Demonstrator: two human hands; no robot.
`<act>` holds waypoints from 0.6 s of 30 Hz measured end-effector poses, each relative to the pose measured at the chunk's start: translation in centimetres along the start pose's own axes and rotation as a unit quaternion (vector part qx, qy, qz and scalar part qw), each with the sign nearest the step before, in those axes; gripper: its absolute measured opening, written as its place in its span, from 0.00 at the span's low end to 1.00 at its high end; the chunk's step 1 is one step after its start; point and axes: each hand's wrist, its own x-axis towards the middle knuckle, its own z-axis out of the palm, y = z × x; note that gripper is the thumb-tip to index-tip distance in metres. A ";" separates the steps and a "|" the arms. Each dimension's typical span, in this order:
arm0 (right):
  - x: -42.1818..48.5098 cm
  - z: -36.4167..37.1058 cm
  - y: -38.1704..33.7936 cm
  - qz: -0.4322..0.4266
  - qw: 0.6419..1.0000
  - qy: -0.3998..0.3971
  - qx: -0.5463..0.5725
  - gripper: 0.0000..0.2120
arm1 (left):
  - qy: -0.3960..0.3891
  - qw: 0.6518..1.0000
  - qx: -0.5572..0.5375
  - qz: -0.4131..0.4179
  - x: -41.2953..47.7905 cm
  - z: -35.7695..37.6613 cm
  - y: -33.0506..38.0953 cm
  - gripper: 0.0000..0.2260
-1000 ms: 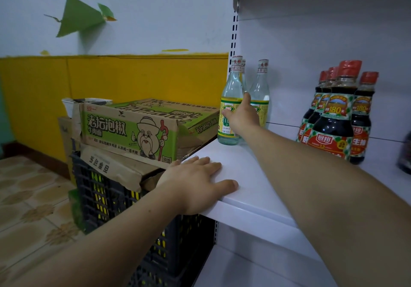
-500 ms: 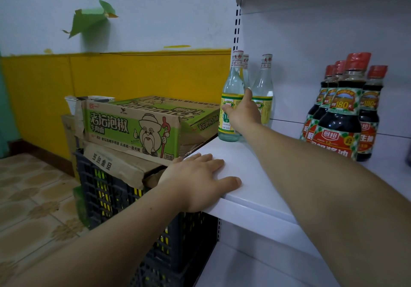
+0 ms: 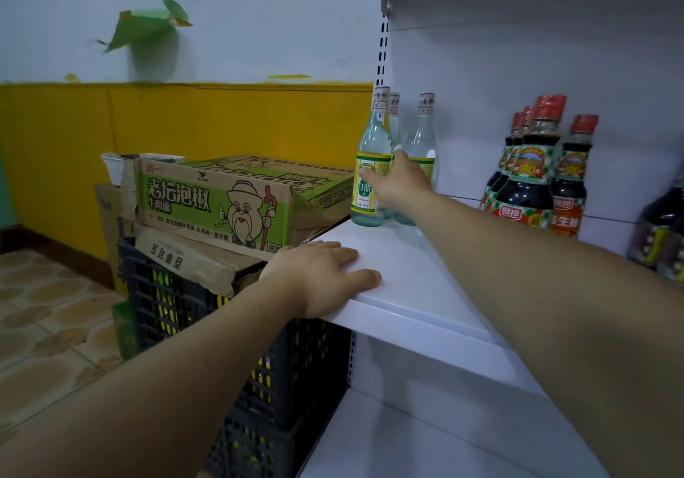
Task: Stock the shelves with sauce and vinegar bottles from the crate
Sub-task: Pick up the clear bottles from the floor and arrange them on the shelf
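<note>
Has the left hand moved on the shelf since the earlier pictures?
No. The left hand lies flat on the same front corner of the shelf, beside the cardboard box, as before.
</note>
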 end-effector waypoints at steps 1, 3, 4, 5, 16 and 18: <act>-1.0 -0.6 -0.1 -0.014 1.000 -0.014 -0.018 0.31 | 0.006 1.000 -0.005 0.002 -0.1 0.0 0.1 0.28; -3.3 -1.7 -0.2 -0.037 0.997 -0.035 -0.050 0.29 | 0.027 0.999 -0.025 0.000 -0.5 -0.1 0.3 0.26; -4.6 -2.1 -0.2 -0.049 0.996 -0.042 -0.061 0.29 | 0.041 0.999 -0.033 -0.001 -0.8 -0.1 0.4 0.27; -6.0 -2.5 -0.2 -0.057 0.995 -0.050 -0.070 0.29 | 0.052 0.998 -0.034 0.002 -1.2 -0.1 0.5 0.29; -20.3 -0.2 -6.1 -0.158 0.977 -0.115 -0.086 0.37 | 0.057 0.992 -0.070 -0.086 -16.9 2.0 -4.0 0.32; -24.5 1.9 -7.1 -0.180 0.970 -0.142 -0.076 0.36 | 0.038 0.988 -0.072 -0.134 -21.7 4.2 -5.3 0.33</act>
